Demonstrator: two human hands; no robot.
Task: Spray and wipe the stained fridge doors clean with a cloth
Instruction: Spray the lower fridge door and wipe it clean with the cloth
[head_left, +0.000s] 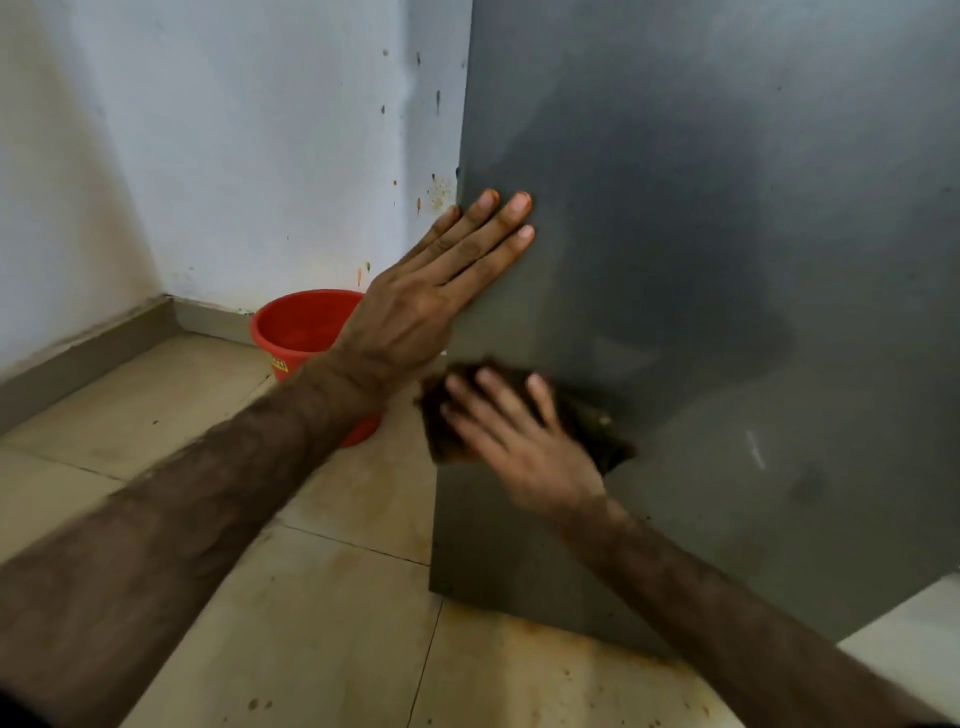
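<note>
Low on the grey fridge door (675, 260), wiping step under way: right hand (519, 441), fingers spread, pressing dark cloth (441, 426) flat; left hand (441, 291) open, bracing the door edge. Next, probably sweeping across remaining smears with steady pressure.

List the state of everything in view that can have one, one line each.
fridge door: shut as far as shows, grey, smeared.
left hand: flat, fingers straight, pressed on the door's left edge.
right hand: blurred, fingers spread, pressing the cloth to the door.
cloth: dark, bunched, against the door.
red bucket: upright on the floor; contents unclear.
floor tiles: stained.
wall: spattered.
</note>
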